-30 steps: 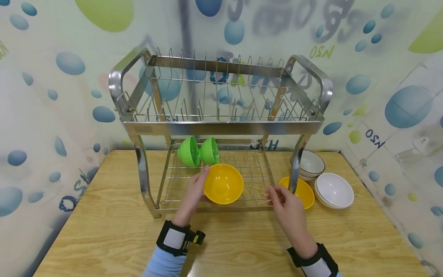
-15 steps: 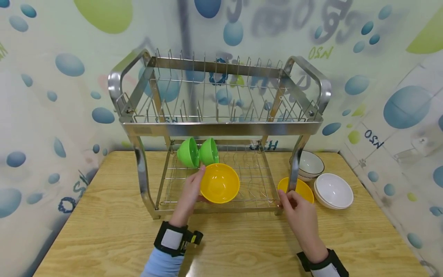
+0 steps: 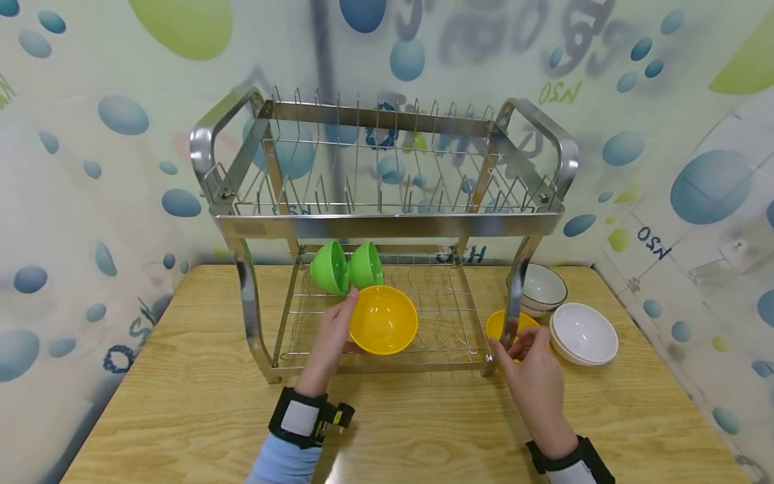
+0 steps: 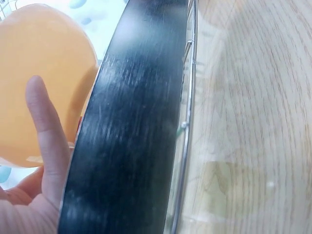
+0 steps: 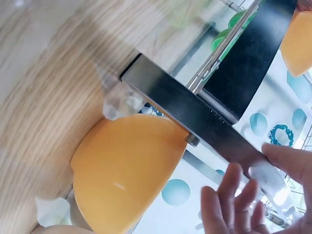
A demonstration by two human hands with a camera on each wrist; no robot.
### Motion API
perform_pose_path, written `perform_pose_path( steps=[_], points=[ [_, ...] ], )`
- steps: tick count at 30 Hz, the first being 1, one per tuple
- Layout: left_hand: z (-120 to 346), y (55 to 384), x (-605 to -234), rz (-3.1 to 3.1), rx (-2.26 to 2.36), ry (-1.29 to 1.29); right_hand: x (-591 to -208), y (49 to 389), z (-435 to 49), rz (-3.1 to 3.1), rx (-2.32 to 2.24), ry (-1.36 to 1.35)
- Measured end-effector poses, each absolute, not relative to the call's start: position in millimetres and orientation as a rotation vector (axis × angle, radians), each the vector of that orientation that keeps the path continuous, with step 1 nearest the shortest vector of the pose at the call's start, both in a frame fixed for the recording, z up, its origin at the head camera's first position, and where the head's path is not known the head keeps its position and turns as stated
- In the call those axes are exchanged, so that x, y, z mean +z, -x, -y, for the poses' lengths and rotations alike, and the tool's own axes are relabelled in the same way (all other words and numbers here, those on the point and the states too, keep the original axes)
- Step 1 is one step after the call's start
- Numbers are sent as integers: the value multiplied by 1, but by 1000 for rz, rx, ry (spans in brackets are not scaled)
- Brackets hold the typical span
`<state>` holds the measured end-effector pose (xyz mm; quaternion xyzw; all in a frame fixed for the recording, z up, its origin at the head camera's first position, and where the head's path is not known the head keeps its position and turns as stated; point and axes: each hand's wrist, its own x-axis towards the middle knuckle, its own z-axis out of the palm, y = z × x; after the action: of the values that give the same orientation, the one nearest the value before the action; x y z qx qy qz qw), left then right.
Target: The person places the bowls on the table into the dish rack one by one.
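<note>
My left hand (image 3: 326,346) holds a small yellow bowl (image 3: 383,323) by its left side, thumb at the rim, over the front of the lower tier of a metal dish rack (image 3: 387,227). In the left wrist view one finger (image 4: 46,122) lies along the bowl's outside. Beside the rack's right front leg (image 5: 195,117) is my right hand (image 3: 535,386), its thumb and loosely bent fingers on either side of that leg. Just behind the leg a second yellow bowl (image 5: 126,170) stands on the table, partly covered by my fingers in the head view.
Two green bowls, one (image 3: 329,267) left of the other (image 3: 365,267), lean on their sides at the lower tier's back left. To the right of the rack stand stacked white bowls (image 3: 583,333) and a dark-rimmed white bowl (image 3: 544,289). A patterned wall (image 3: 625,148) rises behind.
My right hand has moved right, from the rack's lower front edge to the right leg and the second yellow bowl. My left hand shifted slightly left with its bowl, then stayed still.
</note>
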<state>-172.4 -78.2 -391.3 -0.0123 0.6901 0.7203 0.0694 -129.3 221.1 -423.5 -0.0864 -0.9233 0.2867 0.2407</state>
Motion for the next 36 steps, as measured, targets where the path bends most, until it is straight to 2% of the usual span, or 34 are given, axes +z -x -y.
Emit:
perform_pose_path(
  steps=[14,27,36],
  points=[
    [81,188,-422,-2073,2165,59,-427,134,-224,2659,953,46],
    [84,188,-421,-2065,2217,33,-427,135,-226,2693,902,-2],
    [79,193,-406,-2266,2181,81,-424,135,-224,2714,889,18]
  ],
)
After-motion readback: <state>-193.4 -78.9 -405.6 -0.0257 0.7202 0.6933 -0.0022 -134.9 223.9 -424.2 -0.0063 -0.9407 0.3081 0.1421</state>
